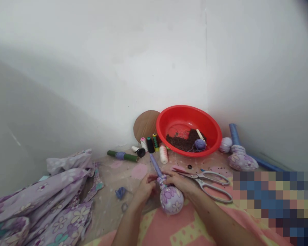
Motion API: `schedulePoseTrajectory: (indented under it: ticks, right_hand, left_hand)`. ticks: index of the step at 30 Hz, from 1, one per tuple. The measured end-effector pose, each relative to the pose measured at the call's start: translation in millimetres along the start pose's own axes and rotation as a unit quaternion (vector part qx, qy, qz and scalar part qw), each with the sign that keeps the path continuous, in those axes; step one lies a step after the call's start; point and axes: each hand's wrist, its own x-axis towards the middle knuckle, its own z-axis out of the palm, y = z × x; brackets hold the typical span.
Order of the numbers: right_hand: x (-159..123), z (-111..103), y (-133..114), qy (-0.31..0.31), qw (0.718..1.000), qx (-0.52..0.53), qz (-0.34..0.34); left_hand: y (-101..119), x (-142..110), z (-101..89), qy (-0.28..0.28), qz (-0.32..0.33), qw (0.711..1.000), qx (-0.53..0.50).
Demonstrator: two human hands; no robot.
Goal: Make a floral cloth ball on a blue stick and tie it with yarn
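Head view: my left hand (145, 187) and right hand (179, 181) are close together, clamped around the cloth-bound neck (162, 182) of a lilac floral fabric ball (171, 201) on a slim lavender rod (155, 164), above a pink-and-yellow patched cloth (174, 230). The ball looks soft and light, the rod stiff; the neck offers the surest hold. Steel scissors with pale handles (207, 186) lie just right; a red plastic basin (188, 110) stands beyond.

Pale patterned sheet (105, 191) under a red plastic basin (188, 130), thread spools (150, 144), scissors (204, 182), and floral fabric (48, 194)
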Motion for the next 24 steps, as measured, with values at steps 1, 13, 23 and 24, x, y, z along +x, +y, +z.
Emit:
schedulePoseTrajectory:
  ticks: [1,13,23,24]
  right_hand:
    - [-0.9,1.6,-1.5,0.012,1.000,0.005,0.002]
    - [-13.9,14.7,-16.1,0.034,0.999,-0.015,0.012]
    - [-18.5,-1.0,-34.3,0.149,0.868,-0.469,-0.069]
    - [-22.9,-5.8,-41.1,0.162,0.852,-0.492,-0.078]
  left_hand:
    - [-3.3,1.2,2.7,-0.005,-0.002,1.000,-0.026]
    - [-18.2,9.6,-22.4,-0.027,0.064,0.997,-0.044]
    - [-15.2,5.1,-0.8,0.008,0.101,0.990,-0.096]
    - [-14.8,5.0,1.3,0.015,0.097,0.991,-0.088]
